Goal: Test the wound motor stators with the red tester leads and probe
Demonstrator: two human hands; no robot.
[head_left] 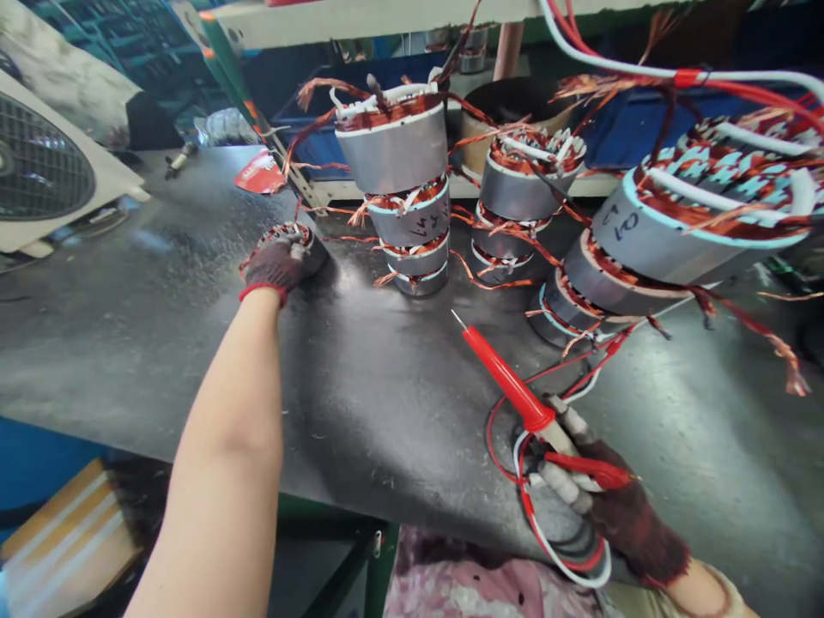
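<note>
My left hand (278, 262), in a dark knit glove, reaches forward and is closed over a small wound stator (307, 245) lying on the dark bench (360, 395). Beside it stands a stack of stators (407, 184) with copper windings and loose wire ends. My gloved right hand (602, 493) grips two red test probes: one probe (505, 378) points up-left with its metal tip bare, the other probe (589, 469) lies across my fingers. Red and white leads (566, 558) loop below that hand.
More stator stacks stand at centre (524, 202) and right (650, 249), trailing copper wires. A white fan housing (45, 172) sits at far left. A cardboard box (64, 536) lies below the bench edge. Red and white cables (682, 77) hang overhead.
</note>
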